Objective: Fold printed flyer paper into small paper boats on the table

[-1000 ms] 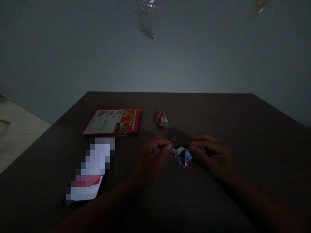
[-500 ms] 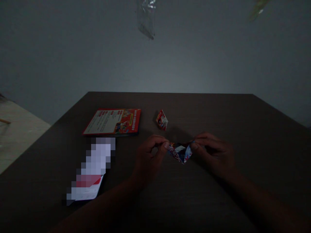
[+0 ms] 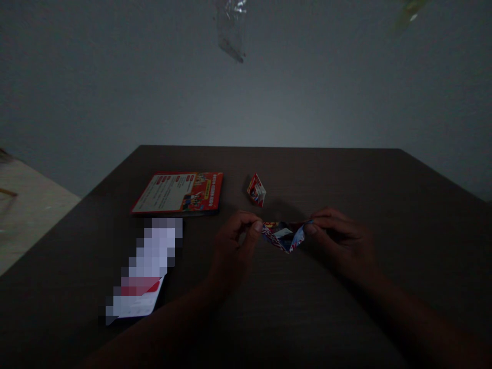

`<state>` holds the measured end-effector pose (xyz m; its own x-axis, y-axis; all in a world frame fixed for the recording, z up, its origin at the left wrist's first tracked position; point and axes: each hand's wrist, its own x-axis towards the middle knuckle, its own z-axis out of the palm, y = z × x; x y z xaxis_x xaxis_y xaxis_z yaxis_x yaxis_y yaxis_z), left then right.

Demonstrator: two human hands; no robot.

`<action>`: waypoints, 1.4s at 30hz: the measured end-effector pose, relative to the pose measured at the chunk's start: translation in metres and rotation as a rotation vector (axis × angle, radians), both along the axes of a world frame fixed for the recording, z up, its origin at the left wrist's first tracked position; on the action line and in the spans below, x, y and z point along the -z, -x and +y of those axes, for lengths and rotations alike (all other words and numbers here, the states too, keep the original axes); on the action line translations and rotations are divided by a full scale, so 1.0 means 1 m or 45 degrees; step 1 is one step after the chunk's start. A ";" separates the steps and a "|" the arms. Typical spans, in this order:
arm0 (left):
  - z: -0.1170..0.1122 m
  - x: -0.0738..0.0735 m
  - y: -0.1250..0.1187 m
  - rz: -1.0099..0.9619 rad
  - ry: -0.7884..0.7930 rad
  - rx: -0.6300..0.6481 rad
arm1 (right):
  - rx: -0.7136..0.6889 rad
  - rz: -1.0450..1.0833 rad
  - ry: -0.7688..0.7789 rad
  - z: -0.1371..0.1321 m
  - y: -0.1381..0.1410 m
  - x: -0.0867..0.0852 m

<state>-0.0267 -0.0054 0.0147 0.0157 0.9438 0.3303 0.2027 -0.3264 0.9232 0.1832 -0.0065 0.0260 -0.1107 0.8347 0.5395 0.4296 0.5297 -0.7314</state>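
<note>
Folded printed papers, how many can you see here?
2. The patterned folded paper is held between left hand and right hand; the red folded paper is on the table beyond them, right of the flat red printed item. Others could be hidden beneath that.

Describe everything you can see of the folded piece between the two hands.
The folded piece is small and looks like printed paper. Its left flap is patterned in red, white and blue, its right mostly bluish; they meet in a point toward the wearer. It gapes open, showing a dark inside with a pale patch. The left hand pinches its left end, the right hand its right end. Finer print is too dim to read.
</note>
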 end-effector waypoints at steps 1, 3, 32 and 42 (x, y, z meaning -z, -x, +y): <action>0.000 0.000 0.000 -0.018 0.008 -0.001 | 0.000 0.001 0.000 0.000 0.000 0.000; 0.000 0.001 0.000 -0.048 0.017 -0.001 | 0.006 0.003 0.002 0.000 -0.001 0.001; 0.010 0.007 0.000 -0.143 0.135 -0.204 | 0.130 0.232 0.268 0.009 -0.007 0.006; 0.018 0.012 0.005 0.641 0.067 -0.236 | 0.175 0.177 0.623 0.018 -0.009 0.021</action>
<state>-0.0317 0.0130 0.0031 -0.0090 0.9608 0.2771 0.6741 -0.1988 0.7113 0.1919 0.0110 0.0054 0.0624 0.9944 0.0847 0.3527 0.0575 -0.9340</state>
